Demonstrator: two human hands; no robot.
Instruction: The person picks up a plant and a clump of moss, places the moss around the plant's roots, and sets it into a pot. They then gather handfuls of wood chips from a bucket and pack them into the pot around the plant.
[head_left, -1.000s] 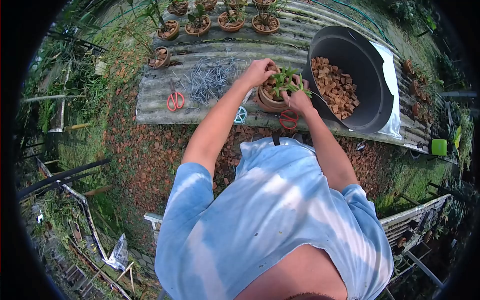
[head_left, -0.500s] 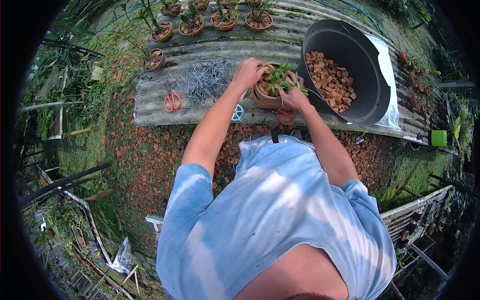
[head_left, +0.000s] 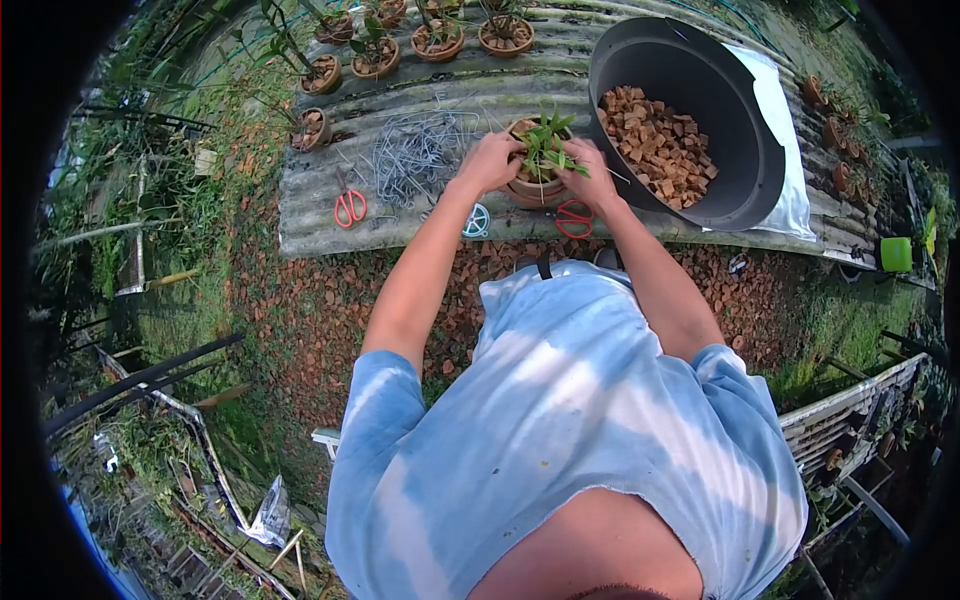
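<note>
A leafy green plant point(head_left: 545, 150) stands in a round clay pot point(head_left: 533, 194) near the table's front edge. My left hand point(head_left: 490, 164) is on the pot's left side, its fingers curled over the rim. From the right, my right hand point(head_left: 590, 178) closes in at the base of the leaves, which partly cover its fingertips. Brown chunks show inside the pot. Close to the pot's foot lie red-handled scissors point(head_left: 573, 219) on the right and a pale blue round spool point(head_left: 476, 221) on the left.
A large black tub point(head_left: 735, 130) holding brown chunks point(head_left: 655, 145) lies tilted at right on a white sheet point(head_left: 790, 190). Tangled wire hooks point(head_left: 415, 160) and another red-handled pair of scissors point(head_left: 350, 207) are at left. Several potted plants point(head_left: 437, 40) line the back of the corrugated table point(head_left: 330, 235).
Both hands have shifted around the pot. My left hand has come lower on its left side, and the right hand has risen a little. The plant now stands more upright. The view has tilted slightly.
</note>
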